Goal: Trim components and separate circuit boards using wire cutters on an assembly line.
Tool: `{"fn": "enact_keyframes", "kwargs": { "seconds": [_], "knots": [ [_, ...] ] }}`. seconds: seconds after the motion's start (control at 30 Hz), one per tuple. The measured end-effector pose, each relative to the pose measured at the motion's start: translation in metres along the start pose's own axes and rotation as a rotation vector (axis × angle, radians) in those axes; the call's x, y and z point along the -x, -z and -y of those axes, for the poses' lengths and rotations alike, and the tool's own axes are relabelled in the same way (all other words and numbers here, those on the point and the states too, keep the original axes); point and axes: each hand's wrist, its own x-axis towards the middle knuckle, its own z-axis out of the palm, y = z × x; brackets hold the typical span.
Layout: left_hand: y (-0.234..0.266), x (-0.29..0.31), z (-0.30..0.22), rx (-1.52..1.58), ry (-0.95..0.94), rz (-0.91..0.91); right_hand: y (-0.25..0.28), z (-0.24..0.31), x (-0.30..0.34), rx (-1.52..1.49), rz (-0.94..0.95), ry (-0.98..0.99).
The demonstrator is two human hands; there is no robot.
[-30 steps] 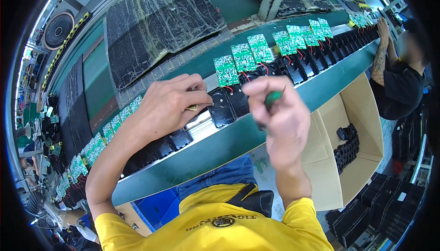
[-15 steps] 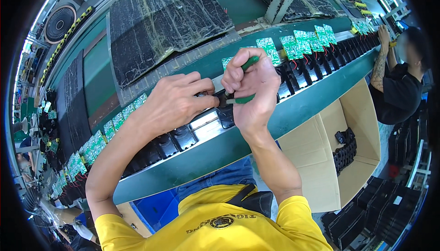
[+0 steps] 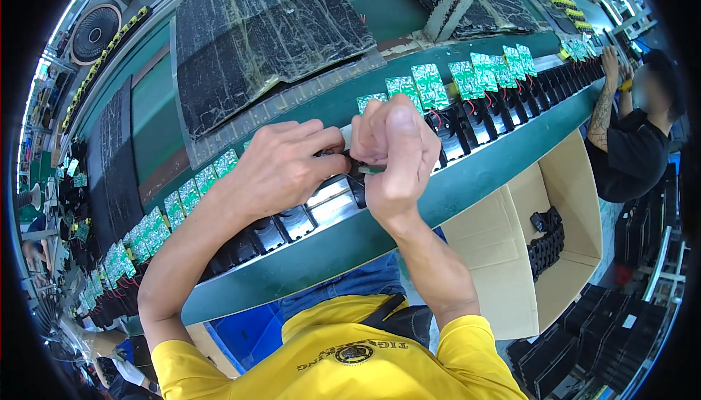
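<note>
My right hand (image 3: 398, 155) is closed in a fist around green-handled pliers (image 3: 371, 170), most of which its fingers hide. Close beside it, my left hand (image 3: 288, 163) pinches a small dark part (image 3: 342, 153) at the pliers' jaws; the fingers cover most of that part. Below the two hands lies a black plastic housing (image 3: 356, 190) on the metal track. More black housings (image 3: 296, 221) line the track to the left, and green circuit boards (image 3: 429, 87) with red wires stand along the row to the right.
A green bench edge (image 3: 307, 261) runs in front of me. Black scuffed mats (image 3: 263, 42) lie beyond the track, near a worn metal post (image 3: 453, 2). At right, an open cardboard box (image 3: 504, 254) holds black parts, and a co-worker (image 3: 635, 130) reaches to the line.
My right hand has rolled over and tightened around the pliers, whose spread handles showed before and are now mostly covered. My left hand has barely moved.
</note>
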Motion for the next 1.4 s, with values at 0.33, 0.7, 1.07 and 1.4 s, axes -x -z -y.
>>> {"fn": "enact_keyframes", "kwargs": {
  "seconds": [0.33,0.7,1.07,1.4],
  "knots": [
    [0.014,0.001,-0.021,-0.075,0.133,0.091,0.012,0.109,0.029,0.552,0.159,0.147],
    [-0.001,-0.003,-0.042,0.003,0.347,-0.034,0.038,0.071,0.075,1.655,0.386,0.224],
    [-0.01,-0.011,-0.047,-0.002,0.429,-0.051,0.042,0.066,0.08,1.582,0.338,0.169],
    [-0.01,-0.013,-0.047,-0.043,0.415,-0.024,0.042,0.067,0.079,1.556,0.328,0.159]
  ]
}}
